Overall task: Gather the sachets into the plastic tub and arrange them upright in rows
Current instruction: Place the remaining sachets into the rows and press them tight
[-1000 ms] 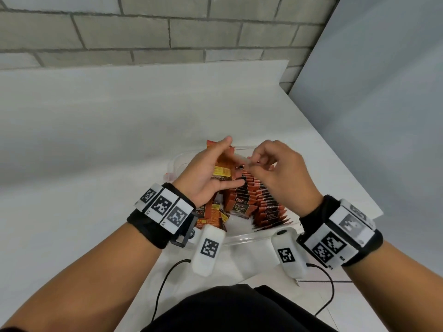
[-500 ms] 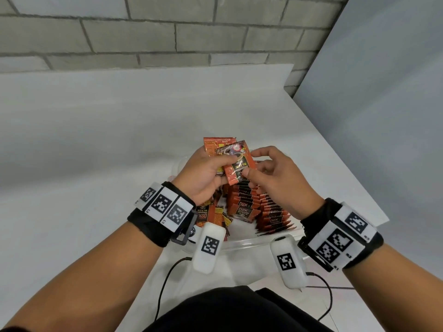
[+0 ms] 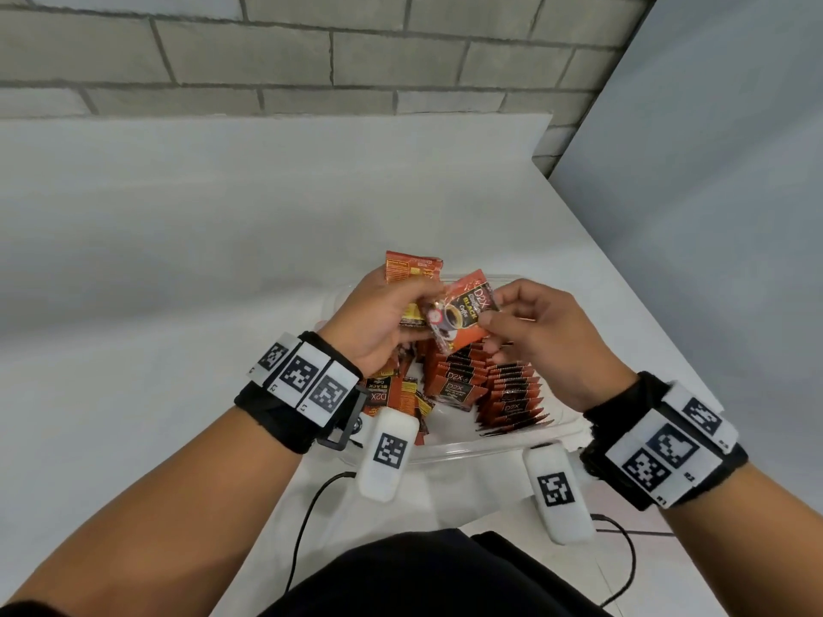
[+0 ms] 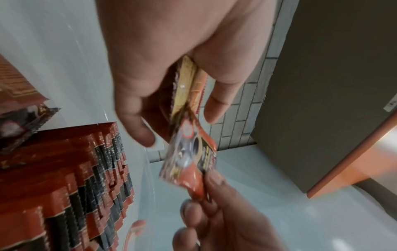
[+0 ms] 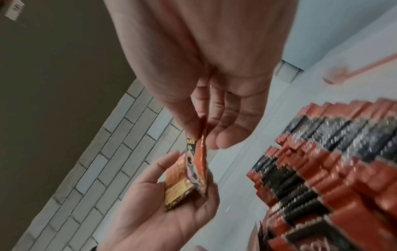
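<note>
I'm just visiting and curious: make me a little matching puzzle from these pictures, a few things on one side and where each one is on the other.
Things:
1. orange D2X coffee sachet showing its front
2. small bunch of orange sachets
3. rows of orange and black sachets
4. clear plastic tub

Places:
A. standing inside the tub
B. on the white table
C. gripped in the left hand
D. pinched by the right hand

Pairs: 1-D, 2-C, 3-A, 4-B
</note>
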Demonstrator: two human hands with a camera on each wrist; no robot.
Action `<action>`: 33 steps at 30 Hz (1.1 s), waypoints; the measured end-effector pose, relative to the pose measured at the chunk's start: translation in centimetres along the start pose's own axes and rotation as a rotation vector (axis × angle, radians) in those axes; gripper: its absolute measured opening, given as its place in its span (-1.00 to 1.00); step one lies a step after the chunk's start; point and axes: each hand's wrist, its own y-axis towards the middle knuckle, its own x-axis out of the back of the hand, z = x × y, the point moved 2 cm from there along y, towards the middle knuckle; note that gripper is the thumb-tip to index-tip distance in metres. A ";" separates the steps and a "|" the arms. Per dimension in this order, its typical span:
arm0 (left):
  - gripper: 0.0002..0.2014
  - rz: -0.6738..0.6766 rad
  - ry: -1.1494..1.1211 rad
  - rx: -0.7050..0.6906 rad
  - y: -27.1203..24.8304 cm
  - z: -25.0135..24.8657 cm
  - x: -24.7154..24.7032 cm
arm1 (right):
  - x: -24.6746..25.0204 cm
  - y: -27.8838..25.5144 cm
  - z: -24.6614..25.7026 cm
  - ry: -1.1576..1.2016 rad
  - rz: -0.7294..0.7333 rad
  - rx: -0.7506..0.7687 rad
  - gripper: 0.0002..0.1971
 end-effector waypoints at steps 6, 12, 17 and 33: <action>-0.90 -0.127 -0.003 0.112 0.9 -0.3 1.6 | 0.2 -2.4 -1.1 -0.833 0.154 0.210 -0.84; -0.90 -0.096 0.015 0.109 1.0 -0.4 1.4 | -1.8 -1.6 -2.2 -1.221 0.261 0.172 -0.90; -0.91 -0.102 0.010 0.118 1.0 -0.2 1.4 | -3.0 -0.9 -2.1 -1.414 0.300 0.164 -0.95; -0.89 -0.091 0.002 0.129 1.5 0.3 1.6 | -4.3 -0.6 -2.9 -1.434 0.300 0.163 -0.91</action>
